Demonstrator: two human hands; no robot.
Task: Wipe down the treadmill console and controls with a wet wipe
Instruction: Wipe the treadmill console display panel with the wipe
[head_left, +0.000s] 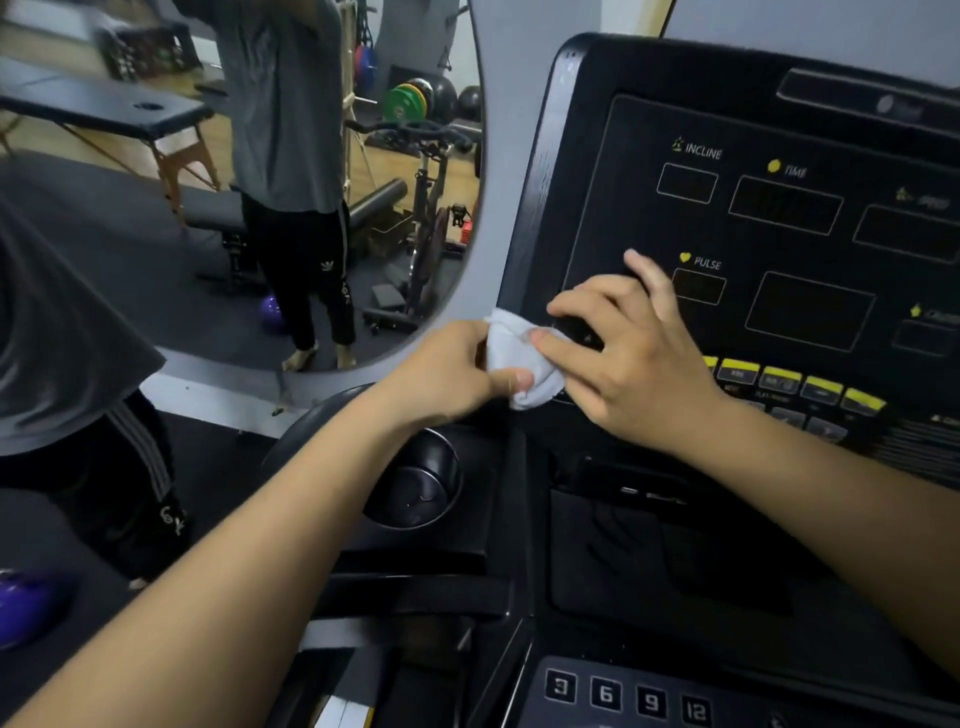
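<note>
The black treadmill console (779, 130) fills the right of the head view, with dark readouts labelled INCLINE, TIME and PULSE and a row of yellow buttons (795, 382) below them. A crumpled white wet wipe (511, 351) is held in front of the console's lower left corner. My left hand (447, 374) pinches the wipe's left side, thumb on top. My right hand (623, 353) grips its right side between thumb and curled fingers, lying over the console's lower left area. Whether the wipe touches the console is unclear.
A round black cup holder (415, 483) sits below my hands. Numbered speed keys (628, 699) run along the bottom. A large mirror (234, 182) on the left reflects a person, a massage table, a bike and weight plates. A purple ball (26, 608) lies low left.
</note>
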